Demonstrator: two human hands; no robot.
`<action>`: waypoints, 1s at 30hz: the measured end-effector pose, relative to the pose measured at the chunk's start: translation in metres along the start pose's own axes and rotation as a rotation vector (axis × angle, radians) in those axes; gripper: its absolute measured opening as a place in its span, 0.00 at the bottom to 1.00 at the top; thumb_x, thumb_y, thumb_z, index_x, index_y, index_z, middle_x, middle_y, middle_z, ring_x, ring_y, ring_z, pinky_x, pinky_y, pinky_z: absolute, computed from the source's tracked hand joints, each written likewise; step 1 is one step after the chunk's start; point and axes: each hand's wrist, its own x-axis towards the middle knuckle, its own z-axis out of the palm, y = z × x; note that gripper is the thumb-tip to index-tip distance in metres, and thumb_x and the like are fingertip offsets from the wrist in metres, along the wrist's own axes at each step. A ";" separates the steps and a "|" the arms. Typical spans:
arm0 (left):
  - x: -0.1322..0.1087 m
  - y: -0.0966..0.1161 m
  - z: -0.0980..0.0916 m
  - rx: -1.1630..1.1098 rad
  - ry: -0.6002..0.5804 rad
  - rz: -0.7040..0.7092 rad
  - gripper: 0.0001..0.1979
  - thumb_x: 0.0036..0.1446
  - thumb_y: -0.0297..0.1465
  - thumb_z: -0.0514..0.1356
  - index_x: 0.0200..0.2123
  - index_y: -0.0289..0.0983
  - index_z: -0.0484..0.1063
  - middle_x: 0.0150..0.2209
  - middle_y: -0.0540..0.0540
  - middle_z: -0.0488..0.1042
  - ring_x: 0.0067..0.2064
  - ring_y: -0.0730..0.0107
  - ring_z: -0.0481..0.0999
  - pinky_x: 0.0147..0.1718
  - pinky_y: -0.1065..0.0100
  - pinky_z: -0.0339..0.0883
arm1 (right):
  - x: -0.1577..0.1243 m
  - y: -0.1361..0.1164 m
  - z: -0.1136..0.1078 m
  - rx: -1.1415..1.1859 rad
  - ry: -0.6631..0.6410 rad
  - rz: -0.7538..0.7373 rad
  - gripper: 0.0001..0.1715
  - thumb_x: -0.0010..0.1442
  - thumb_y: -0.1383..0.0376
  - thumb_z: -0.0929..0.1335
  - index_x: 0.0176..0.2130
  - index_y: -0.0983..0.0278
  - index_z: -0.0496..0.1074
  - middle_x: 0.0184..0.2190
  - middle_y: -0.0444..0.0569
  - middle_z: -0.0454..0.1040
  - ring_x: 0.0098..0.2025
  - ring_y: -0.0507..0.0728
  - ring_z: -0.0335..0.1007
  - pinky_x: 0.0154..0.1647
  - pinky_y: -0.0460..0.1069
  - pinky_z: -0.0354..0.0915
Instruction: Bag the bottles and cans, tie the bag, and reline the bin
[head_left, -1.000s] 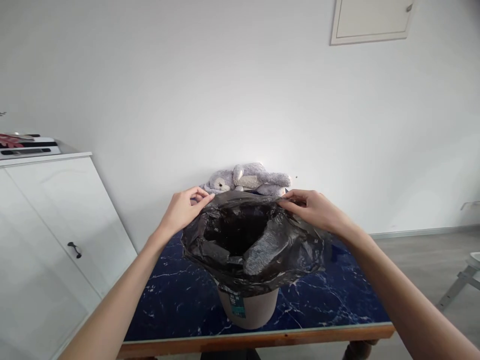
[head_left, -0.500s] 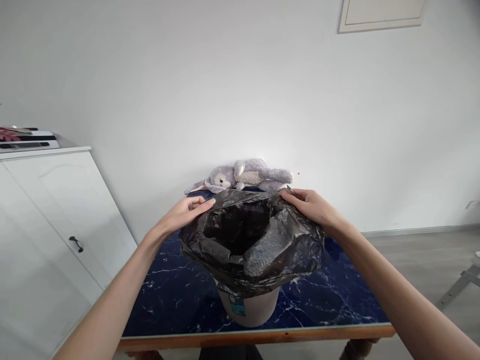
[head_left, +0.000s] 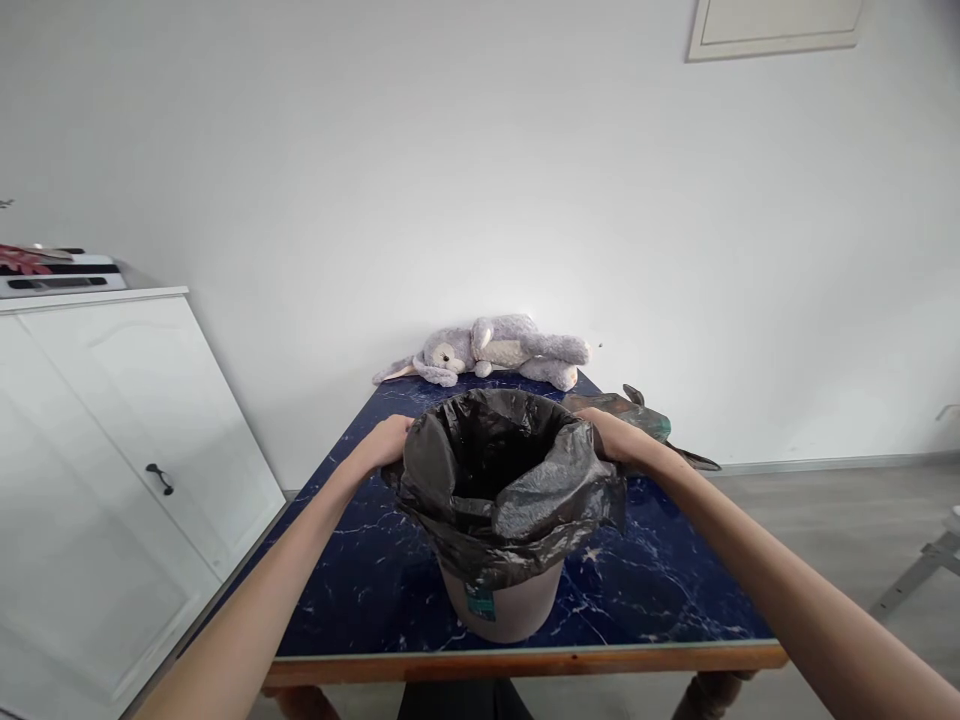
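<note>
Bin (head_left: 521,608) upright near wooden front edge (head_left: 637,660) of tabletop (head_left: 667,590), mouth up, long axis near vertical; black bag (head_left: 540,500) lines it, draped over rim; left hand (head_left: 388,440), right hand (head_left: 609,434) apart at bag's opposite sides, fingers hidden, cannot tell grip; blue marbling stretches either side; plush rabbit (head_left: 506,348) by white wall (head_left: 480,180).

A blue table (head_left: 360,590) bears a bin (head_left: 521,602) and plush rabbit (head_left: 504,346).

Illegible teal label (head_left: 481,603) on bin (head_left: 525,606)
</note>
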 end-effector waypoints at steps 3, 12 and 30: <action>-0.011 -0.004 -0.003 0.054 0.018 -0.018 0.22 0.44 0.54 0.70 0.28 0.42 0.74 0.34 0.41 0.84 0.40 0.44 0.82 0.38 0.57 0.74 | -0.012 -0.003 -0.009 -0.058 0.117 0.012 0.13 0.57 0.61 0.75 0.43 0.64 0.80 0.40 0.58 0.84 0.45 0.70 0.81 0.49 0.59 0.73; -0.087 0.024 0.002 -0.381 -0.055 0.249 0.40 0.70 0.62 0.50 0.76 0.49 0.53 0.78 0.43 0.56 0.77 0.47 0.57 0.73 0.50 0.58 | -0.102 -0.078 -0.009 -0.044 0.374 -0.481 0.18 0.74 0.48 0.67 0.55 0.55 0.76 0.56 0.50 0.80 0.60 0.64 0.76 0.59 0.59 0.73; -0.130 -0.068 0.053 -0.747 0.159 -0.026 0.37 0.68 0.62 0.52 0.69 0.47 0.65 0.73 0.43 0.67 0.74 0.45 0.65 0.71 0.50 0.62 | -0.122 -0.082 0.020 -0.129 0.122 -0.750 0.08 0.78 0.60 0.66 0.54 0.54 0.73 0.54 0.43 0.79 0.61 0.55 0.73 0.80 0.62 0.48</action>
